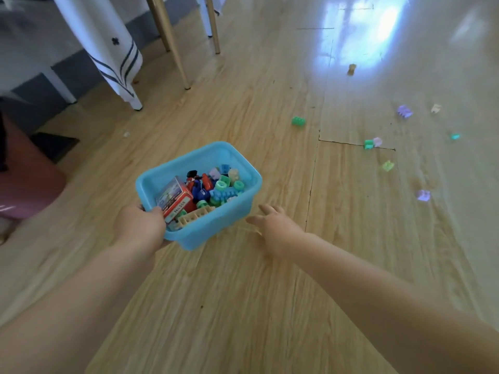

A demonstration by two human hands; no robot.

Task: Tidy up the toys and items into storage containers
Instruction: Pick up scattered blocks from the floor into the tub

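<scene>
Wooden floor (243, 292) fills the view, chair legs (172, 41) at 11 o'clock. Left hand (140, 225) grasps the bin (243, 174) by its near corner, thumb over the rim; it seems lifted, long axis running 7 to 1 o'clock, mouth up, half full of blocks and a red box (175, 199). Right hand (272, 222), released and empty, reaches right, toward loose blocks (298, 120) scattered from 1 to 3 o'clock. Held by one corner, the bin could tip and spill.
</scene>
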